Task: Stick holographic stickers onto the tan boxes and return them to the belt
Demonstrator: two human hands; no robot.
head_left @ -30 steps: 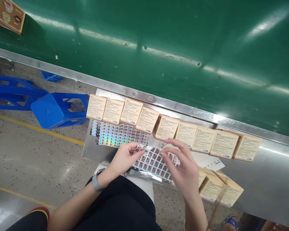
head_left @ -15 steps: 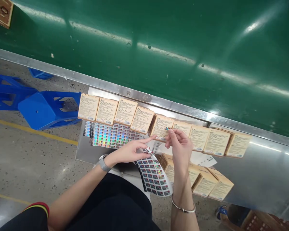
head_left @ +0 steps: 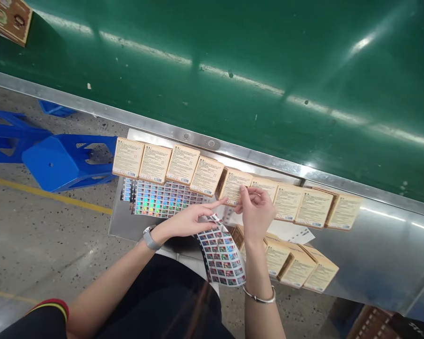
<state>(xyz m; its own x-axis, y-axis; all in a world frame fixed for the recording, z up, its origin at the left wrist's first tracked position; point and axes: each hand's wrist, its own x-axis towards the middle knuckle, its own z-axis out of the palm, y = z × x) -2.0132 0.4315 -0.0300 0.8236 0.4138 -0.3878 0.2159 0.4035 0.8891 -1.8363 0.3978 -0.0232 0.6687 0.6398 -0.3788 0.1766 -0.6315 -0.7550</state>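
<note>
My left hand (head_left: 189, 220) pinches a curved sheet of hologram stickers (head_left: 222, 256) between thumb and lower fingers. Its index finger stretches out to the lower edge of a cream box (head_left: 236, 183) in the row. On that same box, my right hand (head_left: 256, 209) presses its thumb near the right side, the other fingers curled. The small shiny sticker at those fingertips is now covered by the thumb. Left of this box stand several like boxes (head_left: 182, 164), printed with small text and barcodes; more boxes (head_left: 313, 207) continue to the right.
Flat sticker sheets (head_left: 162, 200) lie below the left boxes. A second group of boxes (head_left: 297, 268) stands nearer me on the metal table (head_left: 367, 249). Beyond the row runs a green surface (head_left: 233, 37) with a metal edge. Blue stools (head_left: 67, 162) are at left.
My right thumb has come down onto the box, and the sticker that showed at its tip is out of sight. My left hand keeps its place with the sheet. The view has shifted slightly.
</note>
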